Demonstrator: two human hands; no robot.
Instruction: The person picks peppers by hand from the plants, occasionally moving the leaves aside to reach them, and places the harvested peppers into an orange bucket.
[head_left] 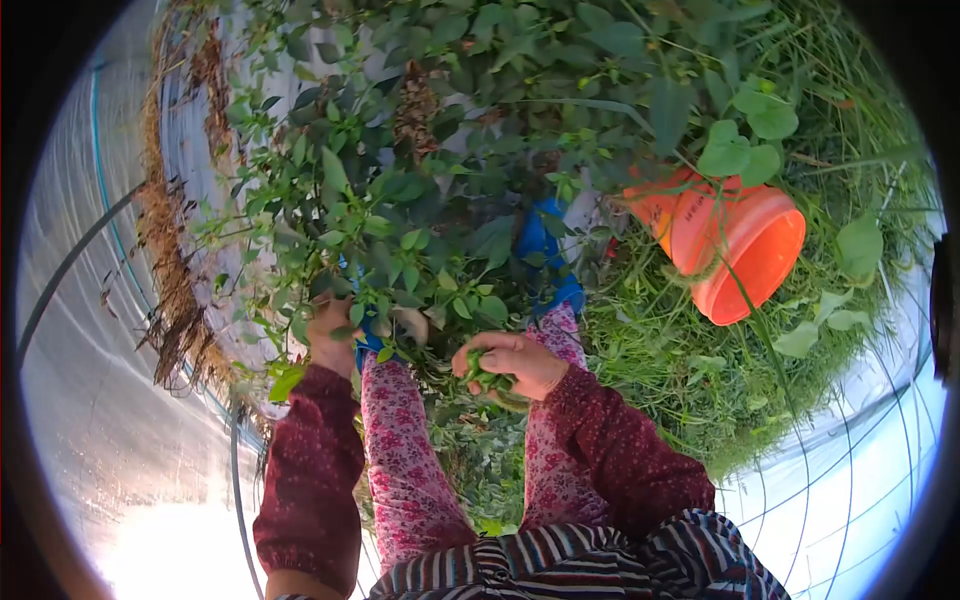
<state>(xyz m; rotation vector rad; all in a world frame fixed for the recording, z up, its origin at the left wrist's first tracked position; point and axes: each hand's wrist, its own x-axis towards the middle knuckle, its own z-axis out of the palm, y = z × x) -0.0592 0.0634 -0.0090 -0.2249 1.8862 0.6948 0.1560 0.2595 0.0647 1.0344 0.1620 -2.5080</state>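
My left hand (332, 338), in a maroon sleeve, reaches into a leafy green plant (380, 200) and its fingers close around a leafy stem. My right hand (512, 362) is closed on a small bunch of green pickings (487, 381), held near my knee. My legs in pink floral trousers (400, 450) run up between the hands to blue shoes (540, 245), which the foliage partly hides.
An orange bucket (745, 240) sits in the grass (680, 370) at the right, with leafy stems across it. Dry brown straw (170, 270) runs along the left beside pale plastic sheeting (80, 350). Dense green bushes fill the top of the view.
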